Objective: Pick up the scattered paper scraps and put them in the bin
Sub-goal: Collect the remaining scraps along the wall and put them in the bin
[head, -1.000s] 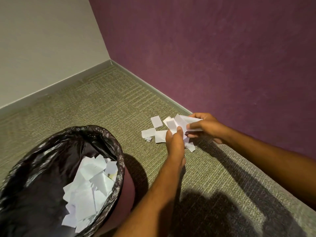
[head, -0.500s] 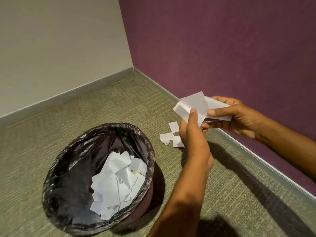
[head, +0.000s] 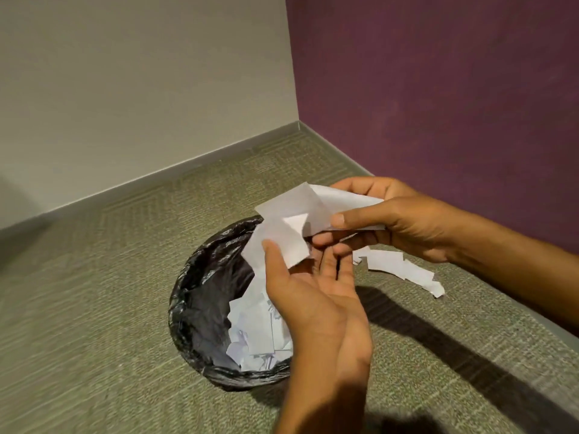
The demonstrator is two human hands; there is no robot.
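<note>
Held scraps (head: 291,220): white paper pieces, flat and overlapping, with creased corners; carried above the far right part of the bin opening, between the two hands.
Right hand (head: 404,220): grip closed on the held scraps, thumb pressed on top, fingers curled beneath; positioned above and to the right of the bin.
Left hand (head: 313,292): palm turned up, fingers loosely spread; thumb tip touching the lower sheet of the held scraps; grip wide, not closed around anything; covers the right rim of the bin.
Floor scraps (head: 404,270): white strips and small pieces lying on the carpet just right of the hands, near the baseboard of the purple wall; partly hidden behind the right hand.
Bin (head: 200,296): round, lined with a glossy black bag folded over the rim; upright on the carpet; right side hidden by the left hand and forearm.
Bin contents (head: 257,333): heap of white paper pieces, loosely piled against the near right side of the liner; a few with faint marks, not legible.
Carpet (head: 109,292): olive-green, ribbed weave; dark arm shadows cast across the right portion.
Walls: beige wall (head: 141,89) on the left, purple wall (head: 438,89) on the right, meeting in a corner beyond the bin; grey baseboard (head: 175,170) along both.
</note>
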